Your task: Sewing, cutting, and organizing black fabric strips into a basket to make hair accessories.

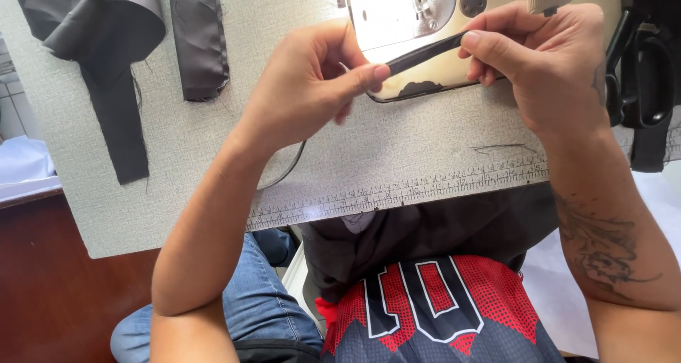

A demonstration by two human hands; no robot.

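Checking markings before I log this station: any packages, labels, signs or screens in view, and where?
No packages, signs or screens.
Printed ruler strip: along the near edge of the grey table, long, pale with dark ticks.
Shirt print: bottom centre, large dark characters outlined white on red.
Both hands hold an unmarked dark strip.

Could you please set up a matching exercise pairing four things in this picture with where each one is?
Things:
1. strip
2. fabric pieces
3. scissors
4. ruler

Places:
A. along the table's near edge
B. at the far right
C. pinched between left hand and right hand
D. lying at the upper left

Pairs: 1-C, 2-D, 3-B, 4-A
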